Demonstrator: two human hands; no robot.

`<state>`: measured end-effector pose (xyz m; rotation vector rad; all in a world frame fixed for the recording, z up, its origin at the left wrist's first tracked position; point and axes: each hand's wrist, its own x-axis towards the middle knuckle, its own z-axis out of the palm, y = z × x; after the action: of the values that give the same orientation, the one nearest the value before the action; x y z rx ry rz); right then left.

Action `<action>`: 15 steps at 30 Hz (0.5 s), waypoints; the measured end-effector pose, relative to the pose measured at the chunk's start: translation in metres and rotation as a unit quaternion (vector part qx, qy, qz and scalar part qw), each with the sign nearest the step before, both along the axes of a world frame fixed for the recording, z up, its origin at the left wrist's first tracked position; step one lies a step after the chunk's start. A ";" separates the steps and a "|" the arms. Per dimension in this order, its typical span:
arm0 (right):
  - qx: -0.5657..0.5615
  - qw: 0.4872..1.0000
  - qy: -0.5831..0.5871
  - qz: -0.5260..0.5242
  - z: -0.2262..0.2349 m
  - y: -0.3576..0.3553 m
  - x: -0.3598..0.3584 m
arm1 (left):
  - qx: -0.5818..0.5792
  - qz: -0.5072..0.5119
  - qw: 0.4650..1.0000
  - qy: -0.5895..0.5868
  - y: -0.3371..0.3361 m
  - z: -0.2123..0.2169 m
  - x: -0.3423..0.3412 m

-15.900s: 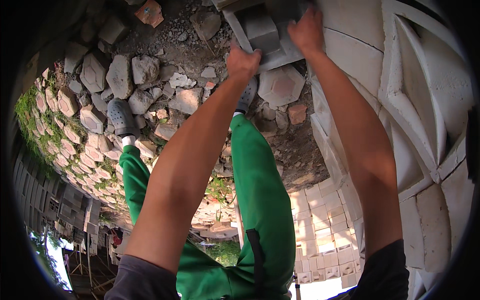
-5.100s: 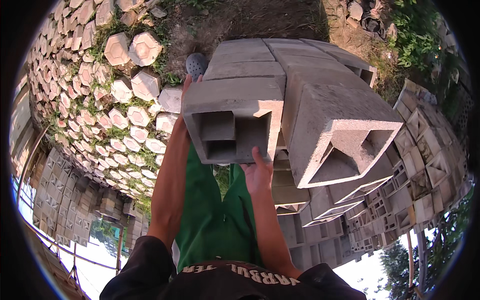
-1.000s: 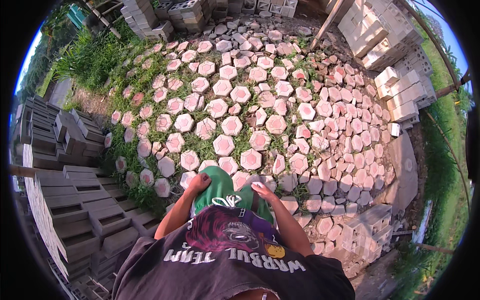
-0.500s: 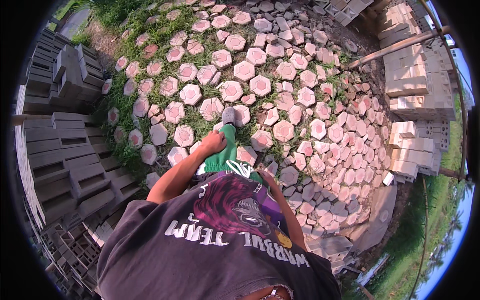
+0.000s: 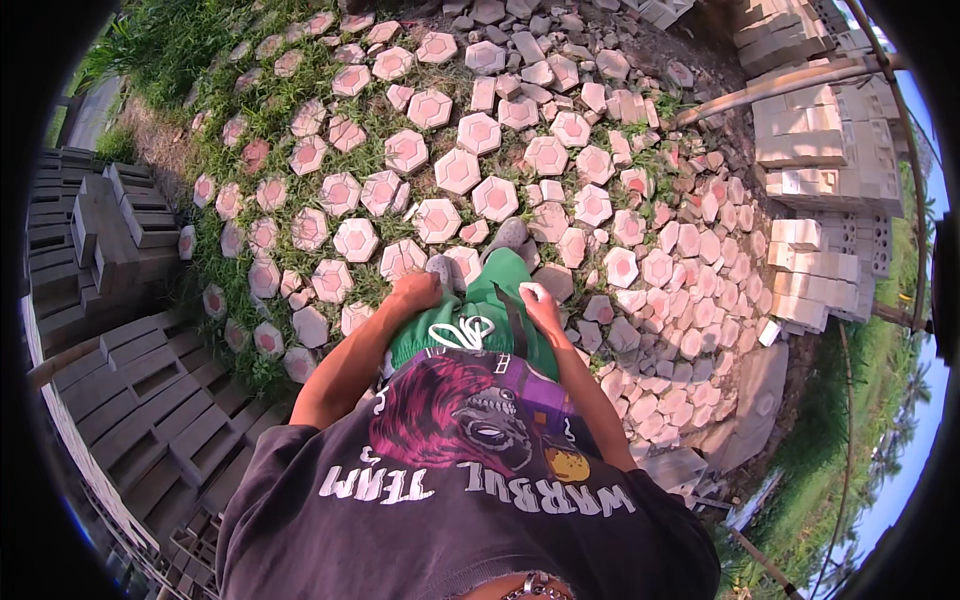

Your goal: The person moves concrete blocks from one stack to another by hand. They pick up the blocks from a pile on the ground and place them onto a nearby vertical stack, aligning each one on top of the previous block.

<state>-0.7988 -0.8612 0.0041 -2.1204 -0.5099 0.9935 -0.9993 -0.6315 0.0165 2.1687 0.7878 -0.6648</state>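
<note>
My left hand (image 5: 416, 291) hangs beside the left leg of my green shorts (image 5: 440, 330), fingers curled in, with nothing showing in it. On the other side, my right hand (image 5: 543, 310) is closed near the right leg of the shorts. A bright white patch shows at its fingers; I cannot tell whether it is glare or a small object. A narrow dark strip (image 5: 510, 308) lies across the shorts beside that hand, and whether the hand touches it is unclear. Two grey clogs (image 5: 510, 234) show below, among the hexagonal pavers (image 5: 437, 221) on grass.
Stacked grey concrete blocks (image 5: 150, 390) stand at the left. Pale blocks (image 5: 800, 270) are piled at the right, near a wooden pole (image 5: 770, 92). Broken pavers and rubble (image 5: 700, 300) cover the ground to the right. Grass (image 5: 170, 50) grows at the far left.
My right hand has come forward into view and my right foot now shows ahead of the left. The ground and block stacks have shifted in view as I step.
</note>
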 end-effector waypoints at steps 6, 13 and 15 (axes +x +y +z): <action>-0.060 0.996 0.001 0.073 -0.027 0.083 0.108 | -0.028 0.113 0.993 0.016 0.050 -0.008 0.060; -0.056 0.994 0.038 0.091 -0.020 0.186 0.250 | 0.026 0.196 0.980 -0.012 0.125 -0.019 0.169; -0.047 0.993 0.037 0.105 -0.034 0.184 0.285 | 0.055 0.198 0.978 -0.027 0.142 -0.005 0.219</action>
<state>-0.5135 -0.6772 -0.0297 -2.1355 -0.6720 1.2319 -0.7803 -0.4894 0.0116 2.0296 1.2093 -0.3637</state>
